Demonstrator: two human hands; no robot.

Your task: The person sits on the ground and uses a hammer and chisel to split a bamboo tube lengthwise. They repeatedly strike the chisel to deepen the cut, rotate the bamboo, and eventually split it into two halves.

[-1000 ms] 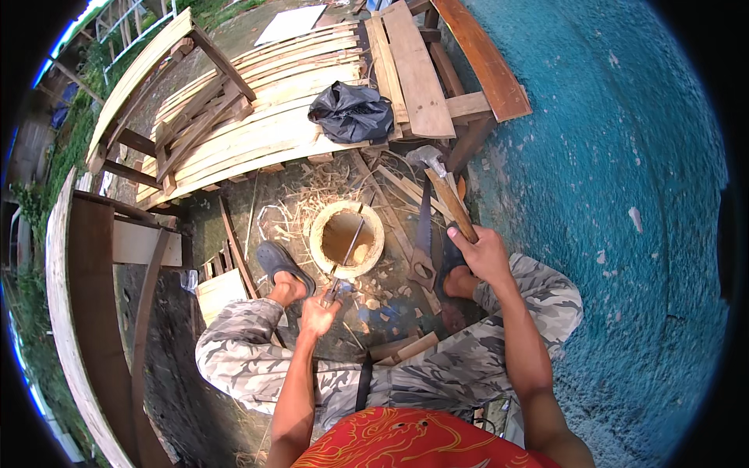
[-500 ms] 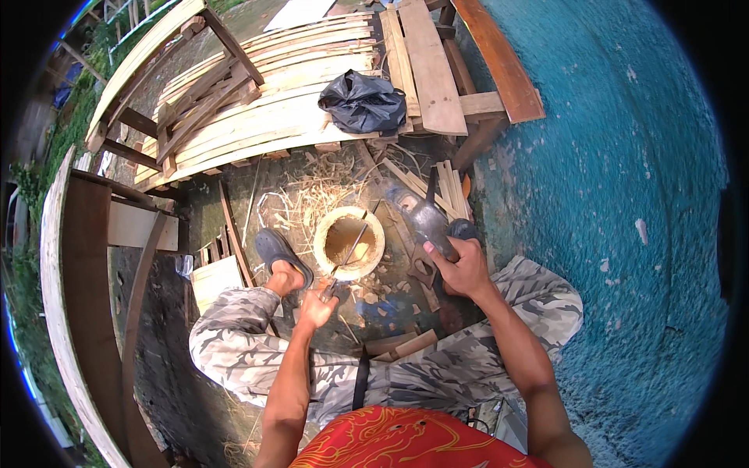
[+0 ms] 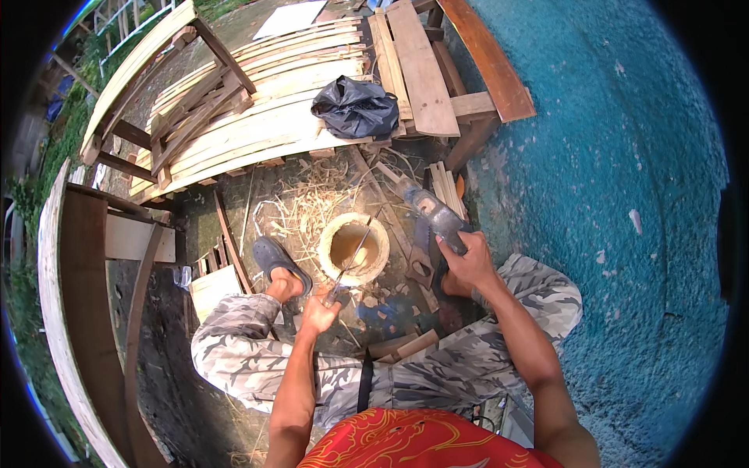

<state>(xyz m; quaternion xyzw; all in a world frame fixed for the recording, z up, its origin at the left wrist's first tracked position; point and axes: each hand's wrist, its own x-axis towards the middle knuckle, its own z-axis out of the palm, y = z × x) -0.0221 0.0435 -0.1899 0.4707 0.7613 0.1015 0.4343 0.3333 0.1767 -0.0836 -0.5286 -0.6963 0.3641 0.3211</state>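
My left hand (image 3: 318, 313) is closed around the near end of a long, thin metal rod-like tool (image 3: 355, 261). It slants across the mouth of a round, pale, hollow wooden vessel (image 3: 326, 248) that stands on the ground between my feet. Inside the hollow lies a small pale lump (image 3: 361, 256). To the right of the vessel, my right hand (image 3: 470, 265) grips a thick dark grey tool (image 3: 445, 222) with a light patch near its far end; its exact kind is unclear. Beneath it a handsaw (image 3: 421, 265) lies on the ground, partly covered.
Wood shavings (image 3: 304, 203) and chips lie around the vessel. Beyond stands a slatted wooden bench (image 3: 257, 117) bearing a black plastic bag (image 3: 355, 107) and boards (image 3: 421, 70). A rough blue wall (image 3: 616, 195) rises at right, and wooden furniture (image 3: 82, 312) at left.
The dark grey tool in my right hand has swung slightly right and down, away from the vessel. My left hand has barely shifted. The whole view has moved a little.
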